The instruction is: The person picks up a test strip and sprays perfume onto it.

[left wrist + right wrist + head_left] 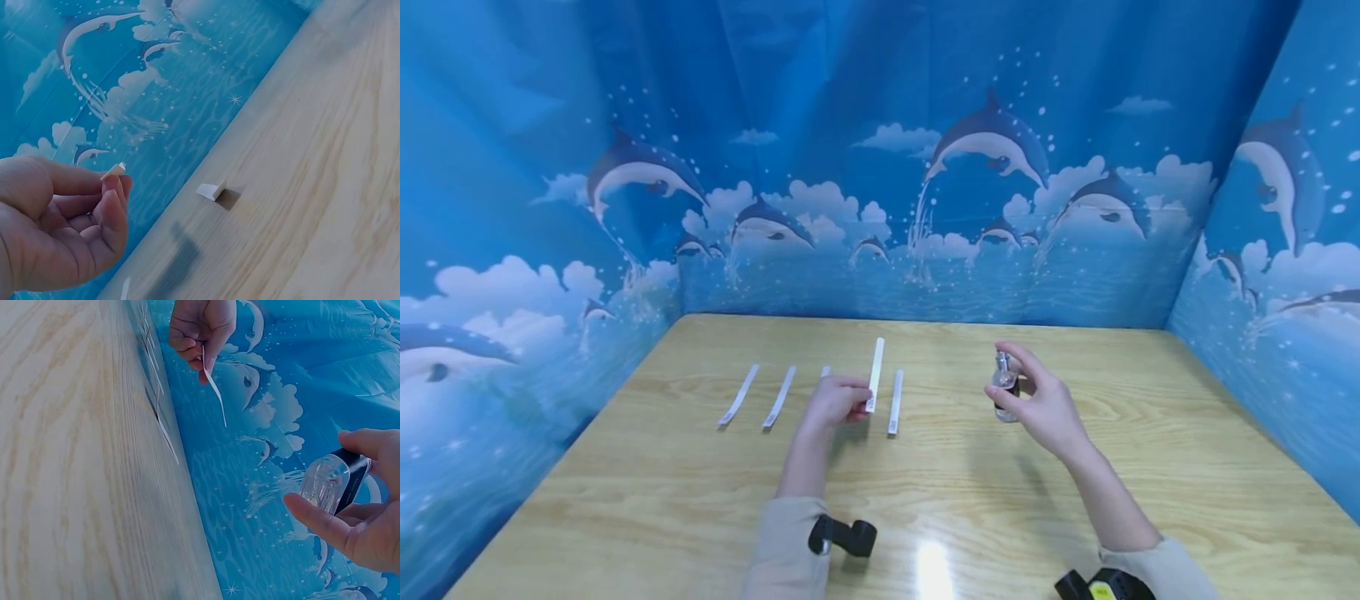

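My left hand (833,402) pinches one end of a white paper test strip (876,375) between thumb and fingers, raised above the table. In the left wrist view that strip shows only as a short pale end. My right hand (1037,404) holds a small clear glass spray bottle (325,483) with a dark label; one finger rests at its top. Another white strip (896,402) lies on the table just right of the left hand. To the left lie more strips (779,398), one of them (825,372) mostly hidden behind that hand.
The wooden table (662,500) meets a blue dolphin-printed curtain (820,283) at its back edge. More of the printed cloth (1300,367) stands along the right side. A black camera is strapped on each wrist.
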`<state>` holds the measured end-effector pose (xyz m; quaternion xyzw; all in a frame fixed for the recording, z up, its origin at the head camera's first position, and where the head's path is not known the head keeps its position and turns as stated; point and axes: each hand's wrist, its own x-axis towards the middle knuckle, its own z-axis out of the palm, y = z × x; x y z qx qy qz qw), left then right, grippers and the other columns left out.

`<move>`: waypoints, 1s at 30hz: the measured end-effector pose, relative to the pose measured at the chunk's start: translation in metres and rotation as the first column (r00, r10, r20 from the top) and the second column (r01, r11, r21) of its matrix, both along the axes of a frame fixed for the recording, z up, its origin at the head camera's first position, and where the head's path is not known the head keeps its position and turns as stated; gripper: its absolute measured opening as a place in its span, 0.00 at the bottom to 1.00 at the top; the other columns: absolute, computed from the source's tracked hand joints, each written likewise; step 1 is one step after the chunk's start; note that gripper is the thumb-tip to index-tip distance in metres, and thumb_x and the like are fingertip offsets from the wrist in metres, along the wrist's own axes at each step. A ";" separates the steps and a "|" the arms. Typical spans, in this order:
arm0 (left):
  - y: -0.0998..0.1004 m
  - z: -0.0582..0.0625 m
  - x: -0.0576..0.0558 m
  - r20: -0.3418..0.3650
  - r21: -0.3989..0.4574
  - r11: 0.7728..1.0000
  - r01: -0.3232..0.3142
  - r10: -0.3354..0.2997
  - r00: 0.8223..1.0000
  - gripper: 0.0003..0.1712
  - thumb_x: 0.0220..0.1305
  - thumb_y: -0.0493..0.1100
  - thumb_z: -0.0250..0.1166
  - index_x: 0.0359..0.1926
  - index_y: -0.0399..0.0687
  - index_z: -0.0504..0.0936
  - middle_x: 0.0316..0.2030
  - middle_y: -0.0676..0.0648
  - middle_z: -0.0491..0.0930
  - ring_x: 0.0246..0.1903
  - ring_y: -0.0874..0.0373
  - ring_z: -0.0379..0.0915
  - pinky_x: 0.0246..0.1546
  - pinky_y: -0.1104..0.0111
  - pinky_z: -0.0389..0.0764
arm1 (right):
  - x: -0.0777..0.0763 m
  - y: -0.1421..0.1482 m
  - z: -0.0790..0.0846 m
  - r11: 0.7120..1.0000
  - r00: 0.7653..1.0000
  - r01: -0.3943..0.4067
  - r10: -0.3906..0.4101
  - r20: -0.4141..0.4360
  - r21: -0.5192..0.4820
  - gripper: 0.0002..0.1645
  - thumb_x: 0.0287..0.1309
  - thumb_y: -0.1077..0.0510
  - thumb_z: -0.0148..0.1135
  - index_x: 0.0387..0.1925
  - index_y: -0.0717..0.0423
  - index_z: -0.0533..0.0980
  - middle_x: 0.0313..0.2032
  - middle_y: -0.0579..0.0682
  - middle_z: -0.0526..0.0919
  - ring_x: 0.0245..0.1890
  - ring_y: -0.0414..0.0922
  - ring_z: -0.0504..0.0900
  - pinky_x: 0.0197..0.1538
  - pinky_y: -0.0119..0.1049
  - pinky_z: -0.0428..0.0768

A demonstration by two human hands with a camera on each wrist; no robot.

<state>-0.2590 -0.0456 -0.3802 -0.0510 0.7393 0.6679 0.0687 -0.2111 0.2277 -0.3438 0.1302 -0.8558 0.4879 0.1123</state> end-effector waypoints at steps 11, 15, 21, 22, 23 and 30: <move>-0.009 -0.008 0.005 0.035 0.017 0.997 -0.082 0.081 0.996 0.15 0.56 0.25 0.57 0.45 0.21 0.75 0.21 0.45 0.74 0.16 0.64 0.68 0.16 0.79 0.73 | 0.000 -0.001 -0.001 1.000 0.999 0.005 -0.006 0.033 0.007 0.36 0.56 0.58 0.64 0.65 0.51 0.61 0.50 0.64 0.75 0.46 0.59 0.78 0.35 0.37 0.81; -0.011 -0.011 0.004 0.033 -0.029 0.996 -0.083 0.083 0.996 0.15 0.54 0.25 0.58 0.44 0.22 0.76 0.20 0.45 0.75 0.15 0.64 0.68 0.15 0.79 0.73 | 0.000 -0.002 -0.002 1.000 0.999 -0.003 0.003 0.039 0.003 0.36 0.56 0.58 0.64 0.65 0.51 0.61 0.50 0.65 0.75 0.45 0.58 0.78 0.33 0.35 0.81; -0.011 -0.017 0.000 0.054 -0.094 0.993 -0.072 0.078 0.996 0.13 0.53 0.25 0.58 0.42 0.22 0.77 0.18 0.44 0.76 0.13 0.64 0.68 0.14 0.78 0.73 | 0.002 -0.002 -0.004 1.000 0.999 -0.010 0.010 0.054 -0.003 0.36 0.56 0.57 0.64 0.65 0.51 0.61 0.51 0.66 0.74 0.46 0.60 0.77 0.31 0.35 0.81; -0.011 -0.017 0.000 0.059 -0.101 0.992 -0.073 0.080 0.995 0.13 0.53 0.25 0.58 0.42 0.22 0.77 0.18 0.44 0.76 0.12 0.64 0.68 0.14 0.78 0.73 | 0.002 -0.003 -0.004 1.000 0.998 -0.009 0.010 0.056 -0.003 0.36 0.56 0.57 0.64 0.65 0.51 0.61 0.51 0.66 0.74 0.47 0.60 0.77 0.31 0.35 0.82; -0.011 -0.017 0.000 0.061 -0.108 0.991 -0.076 0.083 0.995 0.13 0.53 0.25 0.58 0.41 0.22 0.77 0.18 0.44 0.75 0.12 0.64 0.68 0.14 0.79 0.73 | 0.002 -0.003 -0.004 1.000 0.998 -0.009 0.010 0.058 -0.003 0.36 0.56 0.57 0.64 0.65 0.51 0.62 0.51 0.66 0.74 0.47 0.61 0.77 0.31 0.35 0.82; -0.013 -0.018 0.001 0.066 -0.140 0.986 -0.087 0.097 0.993 0.11 0.53 0.24 0.57 0.39 0.22 0.77 0.18 0.44 0.74 0.12 0.64 0.67 0.14 0.78 0.73 | 0.001 -0.004 -0.004 1.000 0.998 -0.011 0.012 0.064 -0.009 0.36 0.56 0.55 0.64 0.65 0.49 0.61 0.52 0.65 0.73 0.48 0.61 0.76 0.30 0.35 0.82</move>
